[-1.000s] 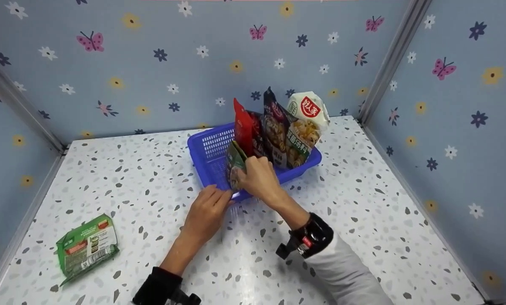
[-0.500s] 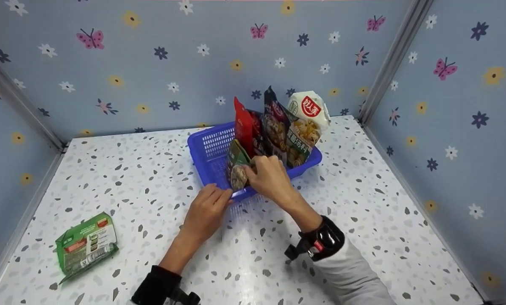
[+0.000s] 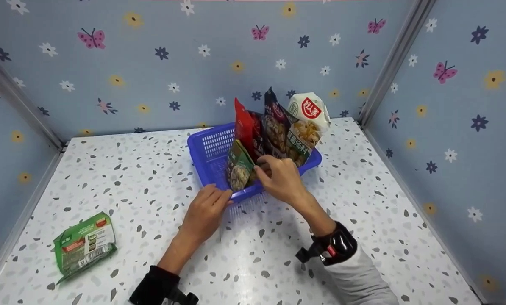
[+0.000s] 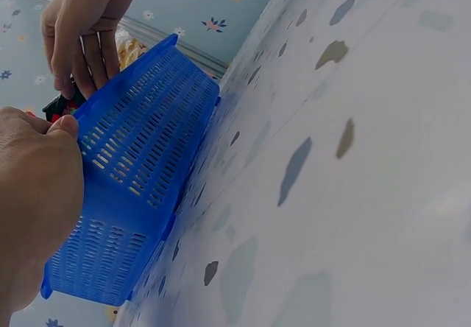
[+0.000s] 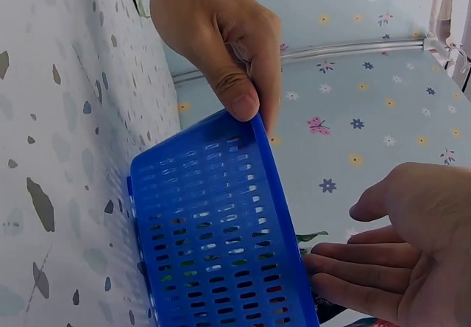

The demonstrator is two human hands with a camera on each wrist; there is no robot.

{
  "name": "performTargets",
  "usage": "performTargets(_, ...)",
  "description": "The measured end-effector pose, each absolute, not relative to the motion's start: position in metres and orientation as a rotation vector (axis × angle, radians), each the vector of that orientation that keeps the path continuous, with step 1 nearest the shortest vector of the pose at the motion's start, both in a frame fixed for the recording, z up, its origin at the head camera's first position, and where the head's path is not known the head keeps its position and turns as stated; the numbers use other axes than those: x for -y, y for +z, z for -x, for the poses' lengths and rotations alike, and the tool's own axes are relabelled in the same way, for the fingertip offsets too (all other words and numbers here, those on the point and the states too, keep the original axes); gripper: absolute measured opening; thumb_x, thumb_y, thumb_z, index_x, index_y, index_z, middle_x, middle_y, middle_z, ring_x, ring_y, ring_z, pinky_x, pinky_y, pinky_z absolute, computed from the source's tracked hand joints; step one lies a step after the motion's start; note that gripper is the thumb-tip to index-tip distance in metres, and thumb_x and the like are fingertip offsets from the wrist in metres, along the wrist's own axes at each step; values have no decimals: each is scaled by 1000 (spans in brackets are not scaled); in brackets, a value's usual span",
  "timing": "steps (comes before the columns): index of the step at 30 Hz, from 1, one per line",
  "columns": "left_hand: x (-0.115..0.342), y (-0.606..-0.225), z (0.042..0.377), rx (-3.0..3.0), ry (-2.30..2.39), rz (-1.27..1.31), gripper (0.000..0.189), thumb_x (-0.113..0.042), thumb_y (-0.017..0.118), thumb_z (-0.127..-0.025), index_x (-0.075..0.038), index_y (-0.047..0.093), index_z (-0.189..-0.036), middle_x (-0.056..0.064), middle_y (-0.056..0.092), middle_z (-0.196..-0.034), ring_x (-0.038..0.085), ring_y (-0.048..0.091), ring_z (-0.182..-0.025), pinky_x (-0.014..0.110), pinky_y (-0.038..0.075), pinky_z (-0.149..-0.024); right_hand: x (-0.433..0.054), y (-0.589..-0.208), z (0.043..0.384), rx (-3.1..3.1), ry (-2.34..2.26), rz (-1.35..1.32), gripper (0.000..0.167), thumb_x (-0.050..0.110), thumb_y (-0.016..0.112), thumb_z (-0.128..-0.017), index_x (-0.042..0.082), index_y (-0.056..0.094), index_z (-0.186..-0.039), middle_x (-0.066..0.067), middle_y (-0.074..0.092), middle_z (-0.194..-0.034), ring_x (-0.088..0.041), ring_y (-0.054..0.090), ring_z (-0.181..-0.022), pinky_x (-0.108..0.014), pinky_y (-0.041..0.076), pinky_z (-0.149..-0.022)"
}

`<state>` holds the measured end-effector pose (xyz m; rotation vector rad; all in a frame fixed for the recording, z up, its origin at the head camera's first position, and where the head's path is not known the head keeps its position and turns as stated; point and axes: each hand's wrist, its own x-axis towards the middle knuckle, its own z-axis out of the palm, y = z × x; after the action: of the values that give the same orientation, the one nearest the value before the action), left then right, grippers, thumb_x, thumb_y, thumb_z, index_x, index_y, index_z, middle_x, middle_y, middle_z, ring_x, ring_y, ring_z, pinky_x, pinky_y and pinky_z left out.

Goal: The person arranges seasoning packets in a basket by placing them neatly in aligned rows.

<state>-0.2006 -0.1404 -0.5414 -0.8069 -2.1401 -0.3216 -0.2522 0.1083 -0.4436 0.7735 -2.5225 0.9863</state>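
At its near left corner, the blue plastic basket (image 3: 202, 163) is gripped by my left hand (image 3: 204, 212), thumb outside the rim and fingers over it. My right hand (image 3: 284, 180) is over the front rim, beside a green packet (image 3: 240, 167) standing in the basket. In the right wrist view that hand (image 5: 412, 246) has its thumb apart from fairly straight fingers, whose tips are near the packets. Behind the green packet stand a red packet (image 3: 244, 127), a dark packet (image 3: 275, 123) and a white-topped packet (image 3: 308, 123). The right hand partly hides the packets' lower parts.
A green and white packet (image 3: 85, 245) lies flat on the speckled table (image 3: 151, 169) at the left front. The basket stands close to the flowered back wall (image 3: 151, 63). A side wall (image 3: 460, 127) rises at the right.
My right hand has moved right and loosened from the green packet, which now stands more in view. The left hand keeps its place on the rim.
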Motion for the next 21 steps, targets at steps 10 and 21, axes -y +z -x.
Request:
performTargets(10, 151, -539, 200, 2196, -394, 762, 23, -11, 84, -99, 0, 77, -119, 11, 80, -97, 30, 75, -98, 51, 61, -115, -130, -451, 252, 2396, 1011, -971, 25, 12, 74, -109, -4, 77, -128, -19, 86, -115, -33, 86, -105, -46, 70, -92)
performTargets(21, 152, -533, 196, 2283, -462, 777, 21, -11, 76, -107, -1, 78, -125, 10, 80, -104, 28, 74, -105, 49, 56, -123, -149, -469, 253, 2544, 852, -1115, 40, 25, 76, -109, -1, 74, -139, -22, 78, -141, -40, 74, -134, -53, 60, -117)
